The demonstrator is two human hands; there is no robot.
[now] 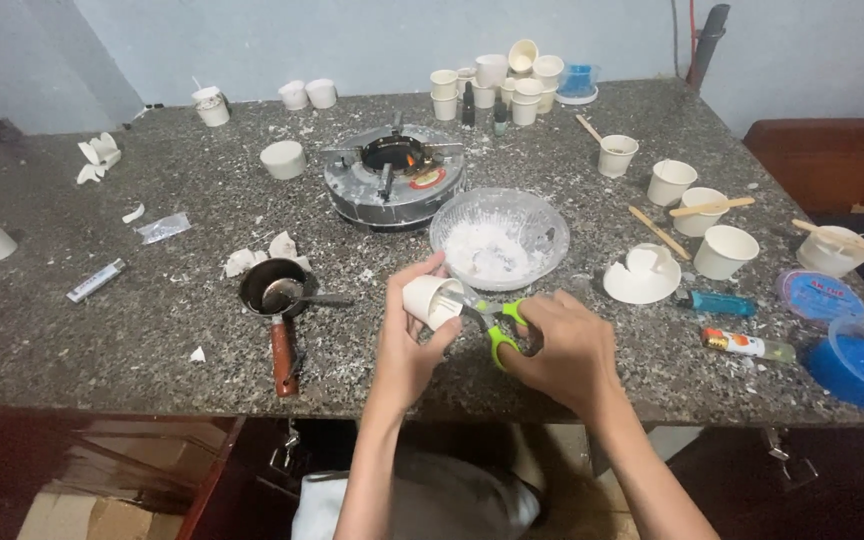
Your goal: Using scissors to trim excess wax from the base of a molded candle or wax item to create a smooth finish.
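The left hand (414, 340) pinches the white paper cup (432, 300) steady while the right hand (562, 350), fingers closed through the green-handled scissors (492, 322), should snip slowly along the cup's wall, blades away from the thumb.

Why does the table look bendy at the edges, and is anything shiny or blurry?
Head view: the wide lens bows the table edge; soft even light, faint shadows; slight glare on the clear bowl and the small pan; the left hand, right hand, paper cup and scissors look fairly sharp.
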